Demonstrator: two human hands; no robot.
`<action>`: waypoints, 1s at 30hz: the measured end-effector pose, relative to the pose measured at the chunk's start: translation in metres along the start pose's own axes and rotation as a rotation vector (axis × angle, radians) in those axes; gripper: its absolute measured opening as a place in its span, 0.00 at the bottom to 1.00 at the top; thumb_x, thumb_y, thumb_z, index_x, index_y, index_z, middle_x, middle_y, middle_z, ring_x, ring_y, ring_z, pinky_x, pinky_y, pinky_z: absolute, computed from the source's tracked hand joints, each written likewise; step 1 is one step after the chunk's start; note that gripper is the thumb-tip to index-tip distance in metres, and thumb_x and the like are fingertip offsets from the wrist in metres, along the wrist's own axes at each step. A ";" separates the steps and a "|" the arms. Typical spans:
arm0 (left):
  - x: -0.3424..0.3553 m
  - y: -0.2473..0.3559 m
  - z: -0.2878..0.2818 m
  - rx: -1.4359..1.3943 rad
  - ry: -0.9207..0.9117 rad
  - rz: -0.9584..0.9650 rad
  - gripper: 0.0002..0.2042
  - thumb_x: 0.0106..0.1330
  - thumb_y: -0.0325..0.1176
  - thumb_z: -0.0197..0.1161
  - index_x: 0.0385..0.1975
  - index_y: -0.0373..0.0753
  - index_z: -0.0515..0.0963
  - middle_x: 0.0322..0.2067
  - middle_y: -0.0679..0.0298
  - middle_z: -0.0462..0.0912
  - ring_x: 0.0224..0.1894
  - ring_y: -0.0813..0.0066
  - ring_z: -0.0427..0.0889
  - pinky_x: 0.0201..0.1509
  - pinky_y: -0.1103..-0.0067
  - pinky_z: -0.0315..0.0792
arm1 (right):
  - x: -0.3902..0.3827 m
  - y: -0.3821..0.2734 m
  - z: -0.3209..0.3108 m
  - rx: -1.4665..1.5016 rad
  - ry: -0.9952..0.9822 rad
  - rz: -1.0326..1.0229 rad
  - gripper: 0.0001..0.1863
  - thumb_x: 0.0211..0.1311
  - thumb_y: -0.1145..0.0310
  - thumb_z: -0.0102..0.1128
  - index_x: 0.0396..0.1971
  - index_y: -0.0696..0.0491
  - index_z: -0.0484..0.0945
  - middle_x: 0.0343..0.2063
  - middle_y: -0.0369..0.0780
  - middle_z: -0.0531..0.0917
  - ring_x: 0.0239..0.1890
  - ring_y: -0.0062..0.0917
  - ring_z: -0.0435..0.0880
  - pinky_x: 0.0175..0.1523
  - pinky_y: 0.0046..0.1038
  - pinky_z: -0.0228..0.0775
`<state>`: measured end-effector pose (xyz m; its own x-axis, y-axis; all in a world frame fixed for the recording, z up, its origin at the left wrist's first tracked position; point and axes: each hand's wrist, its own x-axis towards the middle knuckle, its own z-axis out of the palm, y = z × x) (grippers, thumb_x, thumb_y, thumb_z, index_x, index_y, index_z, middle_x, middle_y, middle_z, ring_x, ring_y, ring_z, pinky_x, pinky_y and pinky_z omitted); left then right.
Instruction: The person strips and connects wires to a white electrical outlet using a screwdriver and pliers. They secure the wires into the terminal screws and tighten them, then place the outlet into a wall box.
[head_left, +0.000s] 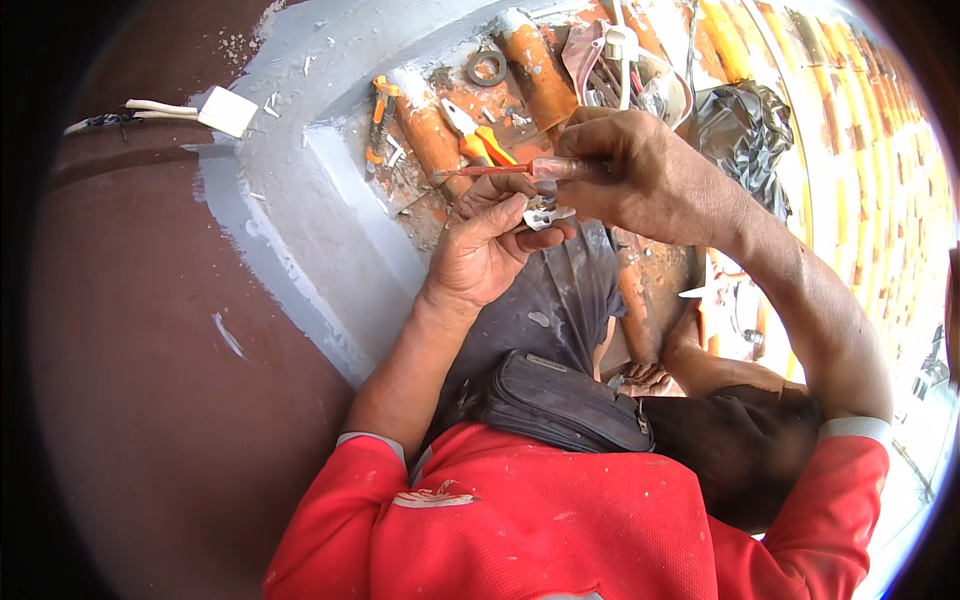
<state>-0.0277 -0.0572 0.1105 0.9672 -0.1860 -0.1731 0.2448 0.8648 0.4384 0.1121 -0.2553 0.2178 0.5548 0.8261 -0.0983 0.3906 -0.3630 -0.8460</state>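
My right hand (650, 180) is closed around a screwdriver (500, 170) with a red shaft and a clear reddish handle; its shaft points left. Just below it, my left hand (480, 245) pinches a small white plastic fitting (546, 217) between thumb and fingers. Part of that fitting is hidden by the fingers, so its exact kind is unclear. Both hands meet above my dark trousers. Beyond them, pliers (476, 138) with yellow and red handles lie on the roof tiles. An orange and black utility knife (381, 120) lies to their left.
A roll of dark tape (486, 67) sits on the tiles (430, 120). Farther right are an open tool bag (665, 90) and a black plastic bag (745, 135). At left, a white box with cables (228, 111) rests by the grey-edged brown wall (170, 330). A black waist pouch (565, 400) crosses my lap.
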 end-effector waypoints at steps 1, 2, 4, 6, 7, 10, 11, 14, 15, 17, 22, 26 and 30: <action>0.001 0.000 0.000 -0.007 -0.018 0.000 0.17 0.83 0.30 0.58 0.67 0.33 0.77 0.56 0.49 0.89 0.53 0.49 0.93 0.57 0.67 0.92 | -0.003 0.002 0.000 0.012 0.009 -0.024 0.11 0.62 0.72 0.69 0.40 0.63 0.85 0.32 0.49 0.85 0.37 0.46 0.89 0.45 0.43 0.79; 0.002 -0.001 0.001 -0.008 -0.043 0.011 0.17 0.83 0.30 0.58 0.67 0.32 0.77 0.57 0.49 0.88 0.53 0.49 0.93 0.57 0.67 0.92 | -0.004 0.004 0.000 -0.016 0.020 -0.086 0.11 0.63 0.72 0.70 0.43 0.62 0.85 0.34 0.47 0.83 0.39 0.42 0.87 0.45 0.40 0.78; 0.003 0.000 0.003 -0.063 -0.034 -0.018 0.18 0.83 0.30 0.58 0.68 0.34 0.76 0.59 0.50 0.86 0.54 0.50 0.93 0.58 0.66 0.93 | -0.005 0.005 -0.002 -0.108 0.021 -0.180 0.13 0.66 0.73 0.73 0.47 0.61 0.86 0.38 0.42 0.80 0.42 0.32 0.85 0.44 0.34 0.76; 0.003 0.000 0.006 -0.080 -0.028 -0.013 0.18 0.83 0.30 0.58 0.69 0.34 0.76 0.60 0.50 0.86 0.55 0.51 0.92 0.59 0.65 0.92 | -0.007 0.004 -0.002 -0.093 0.047 -0.225 0.11 0.65 0.74 0.73 0.43 0.61 0.84 0.38 0.43 0.79 0.41 0.34 0.84 0.44 0.36 0.76; 0.003 0.000 0.007 -0.073 -0.023 0.000 0.18 0.83 0.31 0.59 0.68 0.33 0.76 0.59 0.50 0.87 0.56 0.52 0.92 0.60 0.65 0.92 | -0.008 0.002 -0.002 -0.099 0.056 -0.240 0.10 0.65 0.74 0.74 0.41 0.61 0.83 0.38 0.43 0.79 0.41 0.35 0.84 0.44 0.37 0.76; 0.001 0.001 0.010 -0.004 0.001 0.039 0.16 0.83 0.30 0.60 0.66 0.34 0.77 0.58 0.50 0.88 0.58 0.55 0.91 0.61 0.63 0.91 | -0.011 -0.006 -0.001 -0.146 0.082 -0.253 0.11 0.64 0.74 0.75 0.39 0.60 0.81 0.38 0.44 0.78 0.41 0.39 0.84 0.44 0.40 0.77; 0.001 0.001 0.011 0.025 0.013 0.050 0.15 0.83 0.30 0.60 0.65 0.35 0.77 0.58 0.50 0.88 0.58 0.56 0.91 0.61 0.62 0.91 | -0.011 -0.008 0.000 -0.154 0.089 -0.253 0.10 0.63 0.74 0.74 0.39 0.60 0.81 0.38 0.45 0.79 0.42 0.43 0.85 0.45 0.43 0.78; 0.002 0.001 0.011 0.043 -0.040 0.091 0.12 0.82 0.27 0.61 0.60 0.36 0.79 0.57 0.52 0.89 0.59 0.58 0.91 0.62 0.59 0.90 | -0.013 -0.014 0.002 -0.169 0.117 -0.240 0.09 0.61 0.72 0.72 0.39 0.57 0.82 0.40 0.47 0.81 0.44 0.50 0.88 0.47 0.49 0.81; 0.003 0.001 0.011 0.044 -0.046 0.095 0.12 0.81 0.27 0.62 0.60 0.36 0.79 0.56 0.52 0.89 0.59 0.58 0.91 0.62 0.59 0.90 | -0.014 -0.015 0.002 -0.169 0.125 -0.234 0.10 0.62 0.71 0.73 0.40 0.57 0.83 0.40 0.47 0.81 0.44 0.50 0.88 0.47 0.49 0.82; 0.004 0.003 0.010 0.062 -0.089 0.128 0.11 0.81 0.26 0.62 0.59 0.36 0.79 0.56 0.52 0.90 0.59 0.59 0.91 0.63 0.59 0.90 | -0.014 -0.018 0.001 -0.186 0.128 -0.247 0.11 0.62 0.70 0.74 0.40 0.56 0.83 0.41 0.46 0.82 0.43 0.49 0.89 0.46 0.49 0.82; 0.007 0.009 0.011 0.136 -0.137 0.123 0.11 0.81 0.26 0.62 0.59 0.34 0.78 0.55 0.53 0.90 0.60 0.59 0.90 0.64 0.58 0.89 | -0.014 -0.022 -0.001 -0.240 0.106 -0.283 0.12 0.63 0.68 0.75 0.42 0.55 0.83 0.42 0.45 0.82 0.42 0.49 0.89 0.45 0.49 0.83; 0.009 0.012 0.014 0.146 -0.139 0.145 0.11 0.81 0.27 0.63 0.59 0.33 0.78 0.55 0.52 0.89 0.60 0.59 0.90 0.64 0.58 0.89 | -0.015 -0.024 -0.001 -0.256 0.128 -0.247 0.11 0.63 0.68 0.74 0.42 0.54 0.83 0.42 0.45 0.82 0.41 0.48 0.89 0.44 0.48 0.83; 0.009 0.012 0.017 0.132 -0.134 0.139 0.12 0.81 0.27 0.63 0.59 0.33 0.78 0.55 0.51 0.89 0.59 0.60 0.91 0.65 0.58 0.89 | -0.016 -0.024 -0.001 -0.244 0.153 -0.251 0.11 0.64 0.70 0.74 0.38 0.56 0.79 0.41 0.45 0.80 0.41 0.46 0.88 0.43 0.44 0.80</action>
<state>-0.0150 -0.0563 0.1288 0.9904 -0.1374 0.0115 0.1072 0.8194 0.5631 0.0945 -0.2605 0.2404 0.5158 0.8352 0.1907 0.6812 -0.2648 -0.6826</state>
